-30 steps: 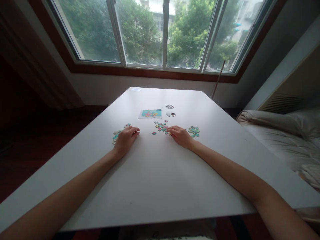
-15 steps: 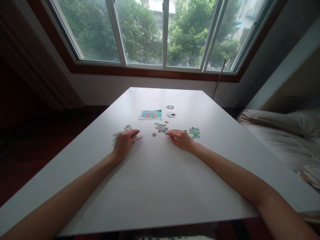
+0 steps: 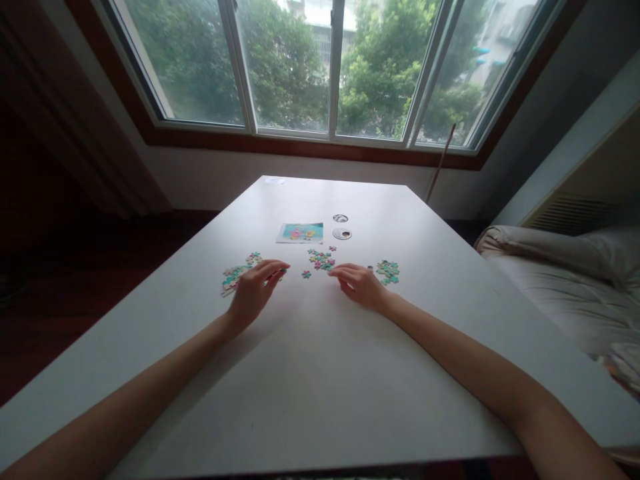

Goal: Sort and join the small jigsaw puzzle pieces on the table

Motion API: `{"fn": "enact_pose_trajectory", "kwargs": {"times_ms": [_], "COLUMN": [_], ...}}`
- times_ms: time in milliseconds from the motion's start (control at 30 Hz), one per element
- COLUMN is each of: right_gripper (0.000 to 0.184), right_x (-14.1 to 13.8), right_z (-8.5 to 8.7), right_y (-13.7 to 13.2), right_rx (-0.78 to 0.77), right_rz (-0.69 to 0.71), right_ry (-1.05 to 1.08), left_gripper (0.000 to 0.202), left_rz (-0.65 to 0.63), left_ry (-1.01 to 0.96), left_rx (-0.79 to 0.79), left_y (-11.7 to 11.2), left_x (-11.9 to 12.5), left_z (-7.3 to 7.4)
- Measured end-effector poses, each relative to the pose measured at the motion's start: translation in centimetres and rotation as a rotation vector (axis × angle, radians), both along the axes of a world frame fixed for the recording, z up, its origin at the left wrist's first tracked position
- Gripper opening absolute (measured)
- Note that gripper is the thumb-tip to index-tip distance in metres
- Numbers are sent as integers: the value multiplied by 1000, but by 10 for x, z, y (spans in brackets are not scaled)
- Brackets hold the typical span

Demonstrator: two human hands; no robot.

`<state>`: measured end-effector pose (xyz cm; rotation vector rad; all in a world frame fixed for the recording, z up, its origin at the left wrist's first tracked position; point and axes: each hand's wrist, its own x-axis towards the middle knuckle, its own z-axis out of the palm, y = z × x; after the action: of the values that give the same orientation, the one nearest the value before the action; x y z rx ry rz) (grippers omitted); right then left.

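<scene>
Three loose clusters of puzzle pieces lie across the white table (image 3: 320, 373), and the middle cluster (image 3: 320, 259) sits just beyond the right hand (image 3: 361, 287), a little to its left; that hand's fingers are loosely spread and hold nothing I can see. The left hand (image 3: 254, 288) is half curled beside the left cluster (image 3: 235, 275), its fingertips (image 3: 278, 269) pointing right toward a single piece (image 3: 306, 273) lying between the hands; whether it pinches a piece I cannot tell.

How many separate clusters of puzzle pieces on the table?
3, plus a stray. Left cluster by the left hand; middle cluster ahead of the right hand; right cluster; stray piece. Hands may hide more.
</scene>
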<state>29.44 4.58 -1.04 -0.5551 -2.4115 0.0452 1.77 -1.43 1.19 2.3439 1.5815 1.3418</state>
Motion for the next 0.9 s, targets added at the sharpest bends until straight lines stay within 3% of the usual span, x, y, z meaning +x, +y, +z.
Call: {"fn": "enact_pose_trajectory", "kwargs": {"times_ms": [167,300,433,600,900], "right_gripper": [22,23,27,27,31], "right_x": [-10,-21,-23,-22,-26], "right_z": [10,13,7,5,6], "right_y": [-19,-38,-42,-37,-34], "right_rx": [-30,-98,-183,-335,-496], "right_rz": [97,146,58,-52,-192], "right_ry": [-30,-118,-136,-72,43], "left_gripper": [21,14,18,27,38], "left_rz": [-284,-302,-368,-408,-415], "left_ry": [-91,-247,-491,-610,-719], "left_rx": [-261,-471,-675,-712,-722], "left_y": [-16,-16,-10,2,6], "left_x": [23,36,53,66,62], "left_z": [7,2,-6,-13,-18]}}
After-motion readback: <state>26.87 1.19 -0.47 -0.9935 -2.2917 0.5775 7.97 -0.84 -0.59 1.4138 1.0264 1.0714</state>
